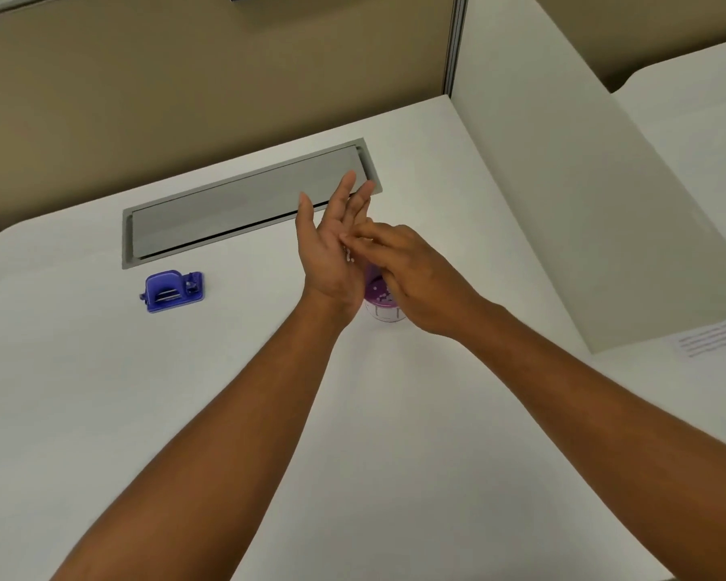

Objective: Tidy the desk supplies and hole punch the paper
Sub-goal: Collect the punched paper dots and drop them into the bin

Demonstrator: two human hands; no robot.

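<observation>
My left hand [332, 245] is held upright over the white desk [185, 392], palm facing right, fingers apart, with small white paper dots [348, 255] stuck on the palm. My right hand [411, 274] reaches across it, fingertips touching that palm at the dots. Directly below both hands stands a small purple container [380, 301], partly hidden, with white dots inside. A blue hole punch [172, 290] lies on the desk to the left, apart from both hands. A printed sheet of paper [713, 339] shows at the right edge.
A grey cable hatch [244, 203] is set into the desk behind the hands. A white divider panel [583, 203] rises on the right, and a beige partition wall [185, 90] stands at the back.
</observation>
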